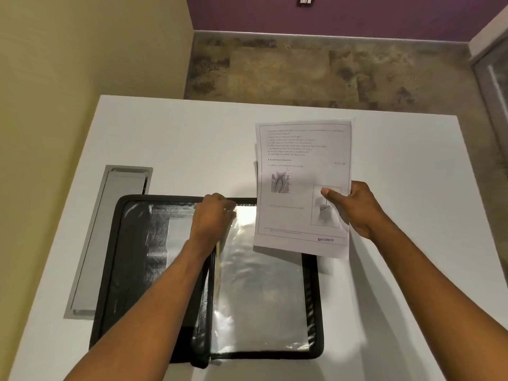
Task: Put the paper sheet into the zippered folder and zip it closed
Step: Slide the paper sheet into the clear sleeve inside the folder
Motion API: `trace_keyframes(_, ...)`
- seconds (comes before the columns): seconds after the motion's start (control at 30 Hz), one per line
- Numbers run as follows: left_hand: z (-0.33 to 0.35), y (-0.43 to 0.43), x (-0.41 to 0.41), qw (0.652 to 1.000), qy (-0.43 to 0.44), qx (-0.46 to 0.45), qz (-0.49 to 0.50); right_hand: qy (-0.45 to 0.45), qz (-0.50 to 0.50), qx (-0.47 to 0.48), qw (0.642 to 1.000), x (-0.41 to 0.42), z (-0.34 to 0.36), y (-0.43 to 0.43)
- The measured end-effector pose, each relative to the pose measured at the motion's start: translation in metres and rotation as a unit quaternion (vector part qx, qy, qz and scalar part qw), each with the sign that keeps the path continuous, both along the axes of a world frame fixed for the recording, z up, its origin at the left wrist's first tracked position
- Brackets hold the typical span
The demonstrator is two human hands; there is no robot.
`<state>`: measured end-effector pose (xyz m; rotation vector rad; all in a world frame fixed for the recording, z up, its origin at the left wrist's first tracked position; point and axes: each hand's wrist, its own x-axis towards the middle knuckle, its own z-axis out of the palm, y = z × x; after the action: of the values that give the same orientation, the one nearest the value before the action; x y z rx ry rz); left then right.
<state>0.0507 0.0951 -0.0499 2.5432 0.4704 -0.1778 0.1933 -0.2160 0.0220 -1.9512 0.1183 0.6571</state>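
Note:
A black zippered folder (110,259) lies open flat on the white table, clear plastic sleeves (261,292) shining on its right half. My left hand (213,218) pinches the top edge of a clear sleeve near the folder's spine. My right hand (354,209) holds a printed paper sheet (299,171) upright by its lower right side, thumb on the front. The sheet hangs over the folder's top right corner and hides it.
The white table (192,138) ends at a far edge with brown floor beyond. A grey metal cable cover (110,235) is set into the table left of the folder. A yellow wall stands at the left.

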Motion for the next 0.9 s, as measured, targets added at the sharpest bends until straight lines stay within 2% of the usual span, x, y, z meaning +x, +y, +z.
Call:
trace_keyframes(0.2, -0.013, 0.006, -0.004, 0.996, -0.028, 0.088, -0.015, -0.001, -0.008, 0.01, 1.0, 0.007, -0.004, 0.01)
trace_keyframes(0.43, -0.011, 0.005, -0.006, 0.996, -0.079, 0.046, -0.009, -0.021, 0.01, -0.002, 1.0, 0.016, 0.005, 0.012)
trace_keyframes(0.7, -0.006, 0.008, -0.002, 0.997, -0.016, 0.024, -0.078, -0.066, -0.012, 0.018, 0.998, 0.037, 0.026, 0.031)
trace_keyframes(0.9, -0.016, -0.003, 0.004, 0.991, -0.023, 0.008, -0.131, -0.107, -0.007, 0.037, 0.994, 0.05, 0.034, 0.051)
